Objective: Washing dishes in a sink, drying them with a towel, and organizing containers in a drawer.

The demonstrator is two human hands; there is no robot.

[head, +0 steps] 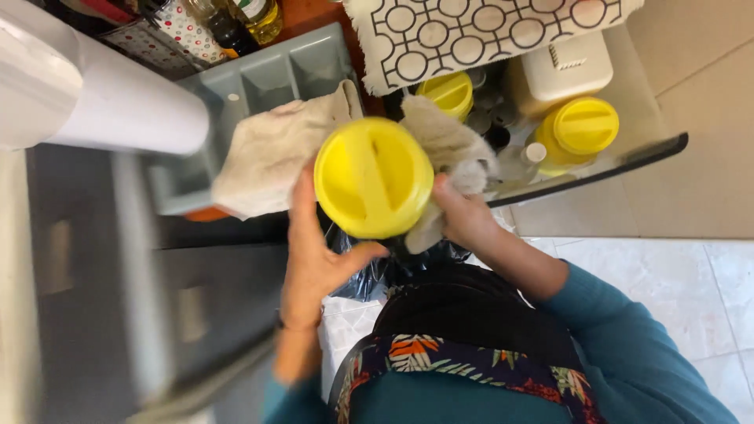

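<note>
Person's left hand [314, 259] cups the side of a yellow-lidded jar [373, 177], fingers wrapped round it, held up over the open drawer [620, 157]. Right hand [463, 216] is closed on a beige cloth [452, 153] pressed to the jar's far side. Wiping looks mid-way; two more yellow-lidded jars [585, 126] sit in the drawer, not yet handled.
</note>
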